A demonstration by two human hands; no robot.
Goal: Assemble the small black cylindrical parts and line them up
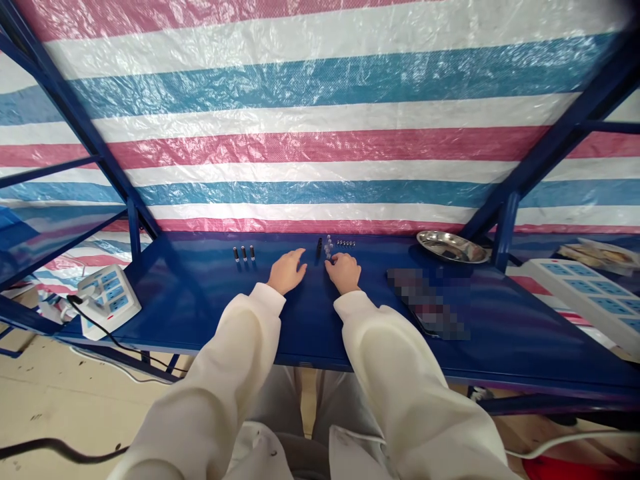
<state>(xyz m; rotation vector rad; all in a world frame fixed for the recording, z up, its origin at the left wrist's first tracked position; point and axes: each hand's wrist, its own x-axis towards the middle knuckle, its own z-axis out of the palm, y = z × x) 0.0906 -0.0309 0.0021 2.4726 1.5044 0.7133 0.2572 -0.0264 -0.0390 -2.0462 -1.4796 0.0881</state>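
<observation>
My left hand [287, 271] hovers over or rests on the blue tabletop [305, 327], thumb and fingers apart, holding nothing. Just right of it, my right hand [344, 272] has its fingers bent, thumb a little apart, at the near end of a small group of clear plastic pieces [329, 245]. Whether it touches one of them I cannot tell. Small black parts [319, 249] lie left of the clear pieces, and a row of small shiny metal parts [345, 243] lies to their right. Three short black cylinders with light ends [245, 253] stand or lie in a row to the left.
An oval metal dish [453, 247] is at the back right. Nearer me lies a dark flat object [425, 303], blurred out. White power strips sit at the left [111, 300] and right [590, 293]. A striped plastic sheet [320, 147] hangs behind the blue frame [505, 227].
</observation>
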